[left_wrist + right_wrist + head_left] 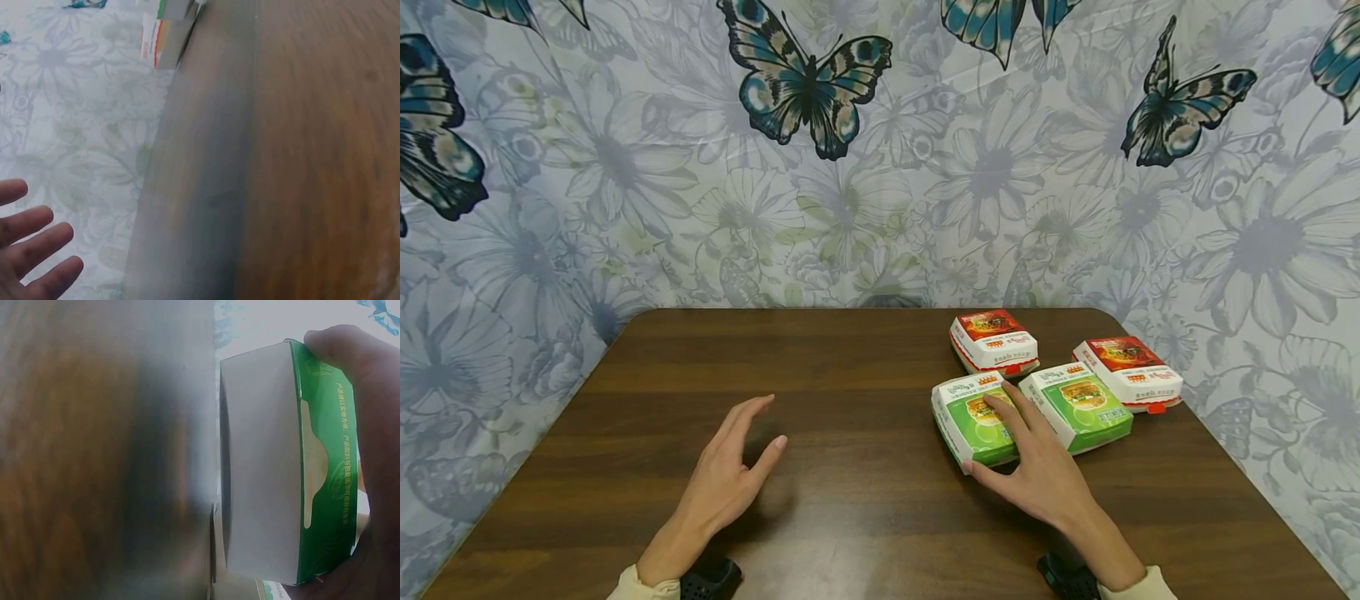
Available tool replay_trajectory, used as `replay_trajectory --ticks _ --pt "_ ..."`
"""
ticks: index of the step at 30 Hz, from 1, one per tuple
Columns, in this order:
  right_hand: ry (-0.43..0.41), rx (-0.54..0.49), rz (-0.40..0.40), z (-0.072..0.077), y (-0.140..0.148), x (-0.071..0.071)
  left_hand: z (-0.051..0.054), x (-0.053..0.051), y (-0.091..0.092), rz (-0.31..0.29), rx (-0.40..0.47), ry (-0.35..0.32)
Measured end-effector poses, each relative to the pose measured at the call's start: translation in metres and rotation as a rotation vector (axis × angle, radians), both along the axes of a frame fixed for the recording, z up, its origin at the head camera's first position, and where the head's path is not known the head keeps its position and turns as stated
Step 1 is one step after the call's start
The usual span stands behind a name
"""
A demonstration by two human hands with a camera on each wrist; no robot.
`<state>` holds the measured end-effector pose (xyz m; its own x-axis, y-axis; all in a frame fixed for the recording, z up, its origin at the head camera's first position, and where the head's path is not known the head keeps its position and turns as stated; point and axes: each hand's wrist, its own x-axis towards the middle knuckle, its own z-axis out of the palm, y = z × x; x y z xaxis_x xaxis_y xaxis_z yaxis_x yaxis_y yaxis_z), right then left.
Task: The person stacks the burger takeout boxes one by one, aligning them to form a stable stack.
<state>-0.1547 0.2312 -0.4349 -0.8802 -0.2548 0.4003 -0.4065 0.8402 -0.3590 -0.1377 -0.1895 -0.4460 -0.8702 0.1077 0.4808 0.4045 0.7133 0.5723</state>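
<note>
A green and white burger box [973, 423] is in my right hand [1045, 467]; the thumb is at its near left corner and the fingers reach over its top right side. The right wrist view shows a white face and the green front of this box [328, 469] close up, gripped between thumb and fingers. Whether it touches the table I cannot tell. A second green box [1081, 404] is just to the right, beside my fingers. My left hand [722, 475] hovers over the left part of the table, fingers spread and holding nothing.
Two red and white burger boxes stand behind the green ones, one at the back [992, 340], one at the right [1129, 371] near the table's edge. Beyond the brown wooden table [850, 358] hangs a cloth [887, 217] printed with butterflies and flowers.
</note>
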Motion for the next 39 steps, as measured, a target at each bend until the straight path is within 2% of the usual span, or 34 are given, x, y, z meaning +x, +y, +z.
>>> replay_trajectory --ticks 8,19,29,39 --pt "0.022 -0.005 0.009 0.0026 -0.0015 0.0025 -0.0009 -0.0009 0.0006 -0.047 0.012 0.027" --pt "0.041 -0.009 0.023 0.0053 -0.0033 0.0043 -0.0004 -0.0011 0.0022 -0.075 0.046 0.037" --pt "0.022 -0.027 0.042 0.0055 -0.0044 0.0069 -0.0003 -0.002 0.0035 -0.13 0.063 0.064" --pt "0.054 -0.032 0.086 0.0062 -0.0057 0.0076 -0.0011 -0.0005 0.0053 -0.141 0.091 0.094"
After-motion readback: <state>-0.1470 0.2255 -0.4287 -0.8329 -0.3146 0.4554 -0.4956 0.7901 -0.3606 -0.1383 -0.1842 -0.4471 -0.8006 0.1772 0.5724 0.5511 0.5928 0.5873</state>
